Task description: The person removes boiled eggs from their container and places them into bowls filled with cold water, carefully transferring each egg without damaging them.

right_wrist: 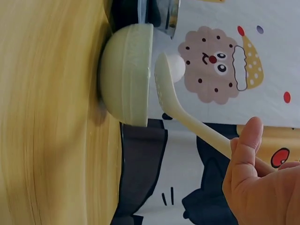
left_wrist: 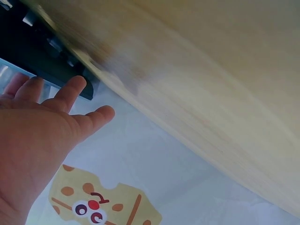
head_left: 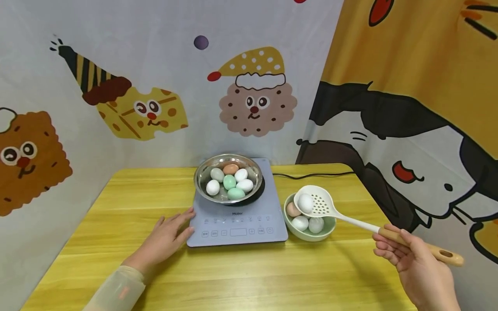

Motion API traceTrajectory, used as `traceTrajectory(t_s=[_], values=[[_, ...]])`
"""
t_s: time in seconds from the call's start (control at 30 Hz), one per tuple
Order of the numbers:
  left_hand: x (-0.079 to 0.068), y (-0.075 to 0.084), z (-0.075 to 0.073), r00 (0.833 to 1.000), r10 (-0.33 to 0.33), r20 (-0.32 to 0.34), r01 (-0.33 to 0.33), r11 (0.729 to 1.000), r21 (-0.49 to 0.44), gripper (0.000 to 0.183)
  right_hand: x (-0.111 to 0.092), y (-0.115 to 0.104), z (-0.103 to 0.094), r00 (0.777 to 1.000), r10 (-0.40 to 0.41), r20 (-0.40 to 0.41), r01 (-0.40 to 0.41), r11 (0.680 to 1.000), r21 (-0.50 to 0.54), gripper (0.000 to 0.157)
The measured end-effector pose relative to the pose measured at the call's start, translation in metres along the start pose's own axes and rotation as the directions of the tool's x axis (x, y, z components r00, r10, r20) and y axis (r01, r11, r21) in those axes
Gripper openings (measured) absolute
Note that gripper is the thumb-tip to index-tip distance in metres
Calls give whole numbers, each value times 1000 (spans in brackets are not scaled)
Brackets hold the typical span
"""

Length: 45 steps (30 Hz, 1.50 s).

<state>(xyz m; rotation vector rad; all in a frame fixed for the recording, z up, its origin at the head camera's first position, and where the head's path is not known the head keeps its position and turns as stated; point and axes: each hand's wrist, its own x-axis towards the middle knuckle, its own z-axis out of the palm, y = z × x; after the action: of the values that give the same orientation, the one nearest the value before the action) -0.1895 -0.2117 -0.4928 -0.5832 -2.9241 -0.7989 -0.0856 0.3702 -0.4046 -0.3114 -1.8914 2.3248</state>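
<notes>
My right hand (head_left: 420,259) grips the wooden handle of a white slotted ladle (head_left: 324,205). A white egg (head_left: 306,203) lies in the ladle's head, just above a pale green bowl (head_left: 328,231) holding several eggs. The right wrist view shows a small gap between the ladle (right_wrist: 166,89) and the rim of the bowl (right_wrist: 124,75). My left hand (head_left: 165,237) rests its extended fingers at the left edge of an induction cooker (head_left: 237,231). On the cooker stands a steel pot (head_left: 200,183) with several white, green and brown eggs.
The cooker and bowl stand side by side on a yellow wooden table (head_left: 233,280). From behind the cooker a black cord (head_left: 311,176) runs right along the table's back. A cartoon-printed curtain (head_left: 155,26) hangs behind the table and down its sides.
</notes>
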Motion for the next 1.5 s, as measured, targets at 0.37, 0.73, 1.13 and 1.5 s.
traceTrajectory(t_s=[0.37, 0.73, 1.13, 1.5], values=[[0, -1, 0, 1000, -8, 2, 8, 1000, -3, 54, -18, 4, 37, 956, -209, -207, 133, 936, -327, 43], [-2, 2, -1, 1000, -17, 5, 17, 1000, -6, 54, -30, -3, 63, 853, -450, -263, 293, 832, -471, 30], [-1, 1, -2, 1000, -10, -2, 10, 1000, -8, 54, -29, -16, 73, 860, -442, -253, 295, 838, -460, 30], [1, 1, -2, 1000, -1, -4, 1, 1000, 1, 54, 2, -14, 150, 710, -646, 280, 686, 725, -65, 31]])
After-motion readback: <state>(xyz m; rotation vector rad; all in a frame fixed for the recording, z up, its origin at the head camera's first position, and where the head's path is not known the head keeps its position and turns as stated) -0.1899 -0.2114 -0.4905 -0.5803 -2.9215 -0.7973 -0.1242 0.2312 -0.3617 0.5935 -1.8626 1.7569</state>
